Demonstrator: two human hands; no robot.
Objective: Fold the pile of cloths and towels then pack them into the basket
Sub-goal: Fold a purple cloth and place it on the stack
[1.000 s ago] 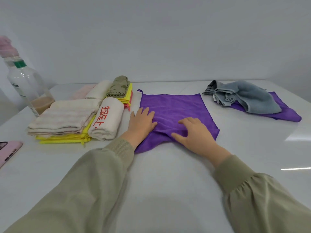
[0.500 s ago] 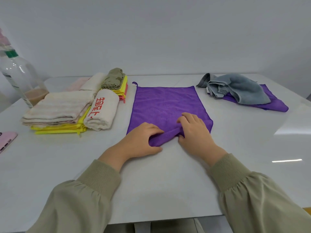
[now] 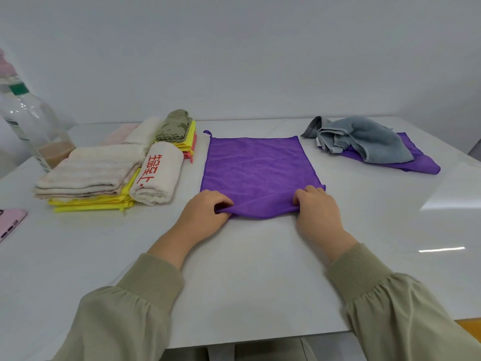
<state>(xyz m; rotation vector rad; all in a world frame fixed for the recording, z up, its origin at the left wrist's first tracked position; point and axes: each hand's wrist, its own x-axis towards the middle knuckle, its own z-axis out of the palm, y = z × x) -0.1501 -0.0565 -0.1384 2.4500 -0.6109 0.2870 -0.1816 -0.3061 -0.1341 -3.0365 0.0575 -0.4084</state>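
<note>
A purple cloth (image 3: 256, 166) lies spread flat in the middle of the white table (image 3: 247, 269), a small loop at its far left corner. My left hand (image 3: 205, 213) pinches its near left corner and my right hand (image 3: 316, 208) pinches its near right corner; the near edge is lifted slightly off the table between them. At the back right a crumpled grey towel (image 3: 369, 138) lies on another purple cloth (image 3: 419, 162). On the left are folded cloths: a striped cream towel (image 3: 88, 173) on yellow cloths, and a rolled white towel with red characters (image 3: 156, 175). No basket is in view.
A clear plastic bottle (image 3: 28, 126) with brown liquid stands at the far left. A pink phone (image 3: 10, 224) lies at the left edge. Behind the rolled towel sits an olive cloth (image 3: 175, 125) on yellow and pink cloths.
Both hands slid from the cloth's middle to its near edge, then spread apart to the two near corners and pinched them. The near edge is now pulled straight.
</note>
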